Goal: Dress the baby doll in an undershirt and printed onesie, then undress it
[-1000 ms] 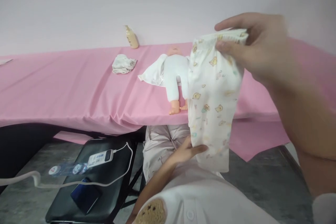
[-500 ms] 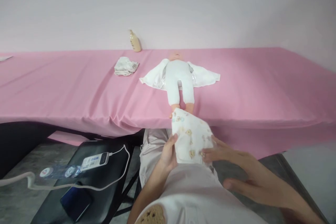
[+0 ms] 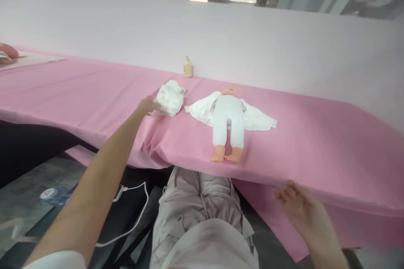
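My left hand (image 3: 149, 105) is stretched out to the left edge of a folded white printed cloth (image 3: 169, 100) on the pink-covered table. Its fingers are smeared by motion, so I cannot make out whether they still grip the cloth. Low on the right, beside the table's front edge, my right hand (image 3: 298, 208) hovers with loosely bent fingers and nothing in it. A baby doll (image 3: 229, 115) in a white bodysuit lies on its back, feet towards me. Spread out beneath the doll is a white long-sleeved garment (image 3: 260, 117).
A pale yellow pump bottle (image 3: 187, 67) stands against the wall. At the far left, part of another doll (image 3: 9, 50) rests on a light mat (image 3: 34, 58). On my left are a black chair, a plastic bottle (image 3: 55, 195) and a white cable (image 3: 142, 218).
The printed cloth has gone from my lap to the cloth pile on the table, carried by my left hand. My right hand has come away from it. The view has tilted up.
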The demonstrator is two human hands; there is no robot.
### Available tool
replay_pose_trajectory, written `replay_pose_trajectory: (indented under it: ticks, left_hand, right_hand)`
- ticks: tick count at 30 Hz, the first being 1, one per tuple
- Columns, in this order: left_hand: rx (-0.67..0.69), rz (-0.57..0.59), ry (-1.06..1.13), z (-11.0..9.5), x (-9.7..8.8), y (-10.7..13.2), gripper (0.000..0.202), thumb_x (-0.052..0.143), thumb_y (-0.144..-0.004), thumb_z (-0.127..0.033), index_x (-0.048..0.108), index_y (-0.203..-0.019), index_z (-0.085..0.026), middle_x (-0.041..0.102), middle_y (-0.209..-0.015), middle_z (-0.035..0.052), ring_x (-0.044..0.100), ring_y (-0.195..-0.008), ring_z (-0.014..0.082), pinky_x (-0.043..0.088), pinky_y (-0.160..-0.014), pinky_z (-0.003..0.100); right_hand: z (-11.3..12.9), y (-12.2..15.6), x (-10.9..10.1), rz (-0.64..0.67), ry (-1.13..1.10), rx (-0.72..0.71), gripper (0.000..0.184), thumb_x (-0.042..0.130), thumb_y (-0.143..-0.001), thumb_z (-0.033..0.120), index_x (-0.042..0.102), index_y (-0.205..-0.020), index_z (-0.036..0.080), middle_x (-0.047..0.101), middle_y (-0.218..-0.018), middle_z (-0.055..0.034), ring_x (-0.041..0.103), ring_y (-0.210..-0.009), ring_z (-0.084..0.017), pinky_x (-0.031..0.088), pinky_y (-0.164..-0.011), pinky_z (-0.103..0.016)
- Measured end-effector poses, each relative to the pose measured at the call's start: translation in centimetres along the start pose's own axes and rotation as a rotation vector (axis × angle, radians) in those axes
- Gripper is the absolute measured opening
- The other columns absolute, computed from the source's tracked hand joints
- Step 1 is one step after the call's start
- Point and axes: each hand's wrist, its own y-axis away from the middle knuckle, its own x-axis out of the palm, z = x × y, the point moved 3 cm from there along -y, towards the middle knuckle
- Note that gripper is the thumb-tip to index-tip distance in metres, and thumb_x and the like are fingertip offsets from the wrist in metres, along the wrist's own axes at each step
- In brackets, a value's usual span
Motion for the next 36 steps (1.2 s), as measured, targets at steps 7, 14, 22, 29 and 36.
replay_pose_trajectory:
  ticks: [7, 14, 22, 29, 36]
  left_hand:
    - [0.193, -0.008, -0.271, 2.7, 5.5, 2.8, 0.058, 0.05, -0.082, -0.041, 0.04, -0.128, -0.008, 0.049, -0.13, 0.0233, 0.046, -0.12, 0.0375, 0.036, -0.098, 0.051]
    - [0.365, -0.197, -0.48, -1.2, 8.9, 0.9, 0.072, 0.051, -0.081, -0.033, 0.023, -0.143, -0.011, 0.018, -0.151, 0.0198, 0.009, -0.14, 0.0365, 0.008, -0.108, 0.056]
    - [0.193, -0.148, -0.452, 3.0, 9.7, 0.3, 0.055, 0.041, -0.083, -0.031, 0.039, -0.134, -0.011, 0.051, -0.126, 0.0204, 0.045, -0.116, 0.0336, 0.031, -0.095, 0.046]
    - [0.198, -0.323, -0.435, 4.1, 8.4, 0.5, 0.04, 0.043, -0.075, -0.019, 0.062, -0.11, -0.016, 0.059, -0.111, 0.0145, 0.048, -0.108, 0.0312, 0.027, -0.093, 0.047]
    - [0.333, -0.295, -0.436, 3.8, 8.9, 0.5, 0.036, 0.047, -0.069, -0.02, 0.069, -0.098, -0.016, 0.064, -0.108, 0.013, 0.051, -0.106, 0.0298, 0.021, -0.099, 0.046]
  right_hand:
    - [-1.2, -3.6, 4.0, 0.187, 0.136, 0.003, 0.019, 0.065, -0.072, 0.035, 0.054, -0.061, 0.023, 0.042, -0.054, 0.003, 0.045, -0.048, -0.013, 0.052, -0.054, -0.032]
    - [1.1, -8.3, 16.4, 0.586, 0.517, -0.201, 0.023, 0.058, -0.078, 0.038, 0.059, -0.072, 0.016, 0.057, -0.066, -0.0002, 0.056, -0.065, -0.013, 0.048, -0.073, -0.029]
    - [1.9, -22.7, 26.7, 0.291, 1.607, -0.899, 0.028, 0.042, -0.085, 0.019, 0.063, -0.097, 0.006, 0.059, -0.115, -0.0193, 0.05, -0.11, -0.025, 0.033, -0.1, -0.034]
    - [0.7, -29.1, 31.8, 0.234, 2.054, -0.795, 0.044, 0.04, -0.084, 0.022, 0.049, -0.123, 0.003, 0.05, -0.127, -0.0244, 0.047, -0.115, -0.032, 0.029, -0.098, -0.046]
    - [-0.4, -31.9, 34.5, 0.414, 2.172, -0.681, 0.052, 0.06, -0.071, 0.024, 0.054, -0.122, 0.013, 0.059, -0.12, -0.0172, 0.049, -0.115, -0.034, 0.028, -0.099, -0.054]
